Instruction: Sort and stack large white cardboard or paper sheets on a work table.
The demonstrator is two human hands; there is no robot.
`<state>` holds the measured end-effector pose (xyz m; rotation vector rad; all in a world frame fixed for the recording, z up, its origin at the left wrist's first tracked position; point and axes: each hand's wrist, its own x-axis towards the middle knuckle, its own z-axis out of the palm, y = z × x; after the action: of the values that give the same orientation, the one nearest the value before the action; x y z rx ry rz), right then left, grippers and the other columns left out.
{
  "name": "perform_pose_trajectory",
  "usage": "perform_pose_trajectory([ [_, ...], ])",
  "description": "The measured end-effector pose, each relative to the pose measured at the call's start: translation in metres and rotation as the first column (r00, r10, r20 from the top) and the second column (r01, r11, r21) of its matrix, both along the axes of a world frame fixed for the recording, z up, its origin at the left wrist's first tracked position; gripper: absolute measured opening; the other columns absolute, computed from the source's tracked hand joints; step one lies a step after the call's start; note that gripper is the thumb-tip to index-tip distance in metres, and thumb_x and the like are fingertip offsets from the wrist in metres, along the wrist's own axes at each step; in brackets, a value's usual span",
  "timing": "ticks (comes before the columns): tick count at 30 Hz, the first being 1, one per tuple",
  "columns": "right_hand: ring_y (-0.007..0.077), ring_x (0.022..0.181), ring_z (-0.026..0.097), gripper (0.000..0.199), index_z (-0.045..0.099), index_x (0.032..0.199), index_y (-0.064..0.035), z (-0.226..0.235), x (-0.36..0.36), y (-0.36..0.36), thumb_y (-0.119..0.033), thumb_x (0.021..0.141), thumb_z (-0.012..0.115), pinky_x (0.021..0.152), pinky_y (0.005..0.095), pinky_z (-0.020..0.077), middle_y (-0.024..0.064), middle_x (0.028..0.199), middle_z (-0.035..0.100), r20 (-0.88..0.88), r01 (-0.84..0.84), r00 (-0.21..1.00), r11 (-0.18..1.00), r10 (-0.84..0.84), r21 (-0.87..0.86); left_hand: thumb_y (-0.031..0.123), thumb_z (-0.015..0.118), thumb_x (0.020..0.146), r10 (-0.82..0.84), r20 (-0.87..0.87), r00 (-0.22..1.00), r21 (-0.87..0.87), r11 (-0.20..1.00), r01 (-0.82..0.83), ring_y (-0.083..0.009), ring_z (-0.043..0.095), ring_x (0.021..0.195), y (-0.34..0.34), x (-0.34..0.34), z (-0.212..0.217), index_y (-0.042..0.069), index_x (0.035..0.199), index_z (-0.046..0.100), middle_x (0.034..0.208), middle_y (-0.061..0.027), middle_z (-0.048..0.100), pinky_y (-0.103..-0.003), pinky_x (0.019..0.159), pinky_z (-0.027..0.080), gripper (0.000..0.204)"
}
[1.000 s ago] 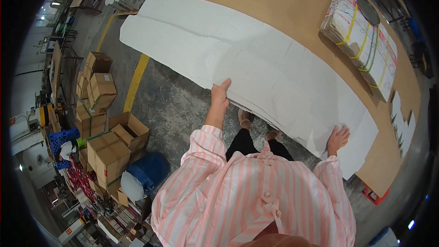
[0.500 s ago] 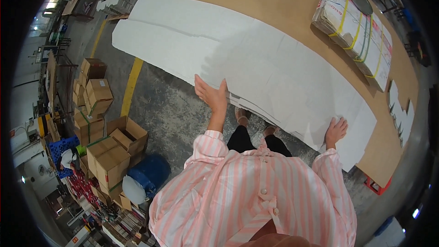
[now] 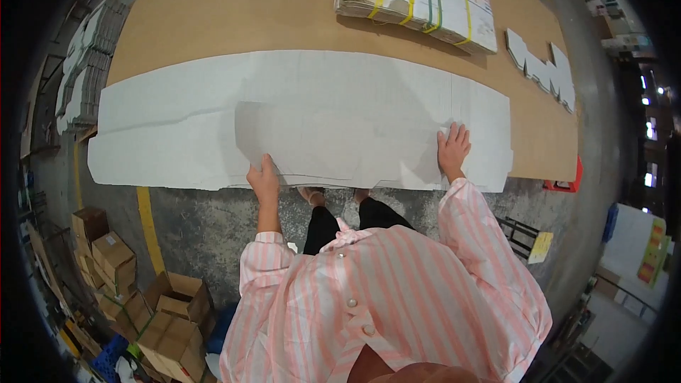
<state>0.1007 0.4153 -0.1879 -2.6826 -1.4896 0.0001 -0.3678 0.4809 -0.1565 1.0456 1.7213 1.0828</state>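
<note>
Several long white cardboard sheets point(image 3: 177, 149) lie side by side and overlapping along the near edge of a brown board-topped table. At their front edge my left hand point(image 3: 264, 183) is closed on a shorter white cardboard panel point(image 3: 312, 138), thumb on top and the other fingers mostly hidden. That panel looks slightly greyer than the sheets under it. My right hand point(image 3: 454, 149) rests flat on the white cardboard farther right, fingers stretched out and holding nothing.
A strapped bundle of flattened white cartons point(image 3: 418, 0) lies at the back of the brown table point(image 3: 234, 7). Cut white pieces point(image 3: 543, 71) sit at the right. Stacked white cardboard point(image 3: 89, 64) stands far left. Brown boxes point(image 3: 170, 344) crowd the floor at lower left.
My left hand, spread above the front edge before, has closed on a cardboard panel. My right hand stays flat on the cardboard. The whole view has turned and shifted.
</note>
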Motion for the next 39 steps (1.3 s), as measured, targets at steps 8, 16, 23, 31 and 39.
perform_pose_trajectory([
  [8,0.0369,0.13,0.014,0.063,0.029,0.134,-0.01,0.006,0.008,-0.003,-0.049,0.087,0.037,0.101,0.056,0.0101,0.0175,0.14,0.022,-0.037,0.015,0.999,1.0,-0.014,0.014,0.017,0.054,0.083,0.334,0.634,0.697,-0.236,0.942,-0.237,-0.0311,0.059,0.076,0.005,-0.001,0.004,-0.011,0.092,0.053,0.087,-0.0141,0.06,-0.034,0.068,0.044,0.029],
  [16,0.0366,0.13,0.014,0.061,0.03,0.134,-0.0102,0.004,0.015,-0.008,-0.048,0.087,0.038,0.101,0.0556,0.0101,0.0172,0.14,0.022,-0.037,0.019,0.999,1.0,-0.019,0.01,0.018,0.054,0.083,0.197,0.177,0.964,-0.001,0.98,-0.201,-0.0274,0.056,0.074,0.003,0.016,0.013,-0.01,0.092,0.053,0.085,-0.0141,0.06,-0.035,0.067,0.044,0.029],
  [23,0.0362,0.13,0.014,0.061,0.03,0.134,-0.0107,0.006,0.014,-0.006,-0.048,0.087,0.037,0.101,0.0554,0.0104,0.0164,0.14,0.022,-0.032,-0.001,0.999,1.0,0.001,0.013,0.016,0.054,0.083,-0.048,-0.232,0.971,0.06,0.996,0.064,-0.026,0.058,0.079,-0.006,0.013,0.001,-0.006,0.097,0.055,0.084,-0.0127,0.061,-0.035,0.067,0.045,0.026],
  [31,0.0353,0.13,0.014,0.061,0.03,0.134,-0.0116,0.006,0.016,-0.008,-0.049,0.087,0.038,0.101,0.0554,0.0099,0.0161,0.14,0.022,-0.029,0.011,1.0,1.0,-0.011,-0.001,0.018,0.051,0.084,0.361,0.415,0.835,-0.243,0.928,-0.281,-0.0256,0.059,0.069,0.004,0.003,0.011,-0.007,0.091,0.056,0.076,-0.0173,0.061,-0.036,0.062,0.045,0.026],
  [39,0.0351,0.13,0.014,0.061,0.029,0.134,-0.0121,0.01,0.014,-0.006,-0.048,0.087,0.038,0.102,0.0546,0.0099,0.0157,0.14,0.022,-0.027,0.02,0.999,1.0,-0.021,-0.023,0.017,0.05,0.085,-0.046,-0.212,0.976,0.129,0.989,0.074,-0.0247,0.058,0.065,-0.004,0.005,0.001,-0.011,0.082,0.054,0.069,-0.0097,0.06,-0.035,0.059,0.043,0.028],
])
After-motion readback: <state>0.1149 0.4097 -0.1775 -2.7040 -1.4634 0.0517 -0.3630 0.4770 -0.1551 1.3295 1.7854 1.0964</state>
